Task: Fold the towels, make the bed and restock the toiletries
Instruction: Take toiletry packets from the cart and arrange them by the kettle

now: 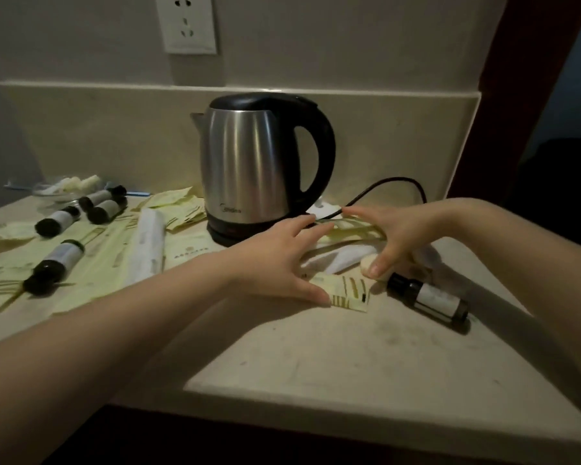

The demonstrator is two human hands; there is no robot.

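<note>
On the beige counter (316,357) my left hand (275,260) is spread wide, its thumb pressing a small pale yellow packet (349,293) and its fingertips reaching a pile of yellow packets (353,231) in front of the kettle. My right hand (386,236) arches over that pile, fingers stretched across the top and thumb pointing down beside a small white round item (366,263). A white folded cloth (336,260) lies under the pile. A dark toiletry bottle (430,298) lies on its side to the right of my hands.
A steel kettle (259,162) with a black cord (396,182) stands at the back centre. To the left lie several dark bottles (56,263), more yellow packets (178,206), a white wrapped roll (148,245) and a small glass dish (67,187). The counter's front edge (349,401) is near.
</note>
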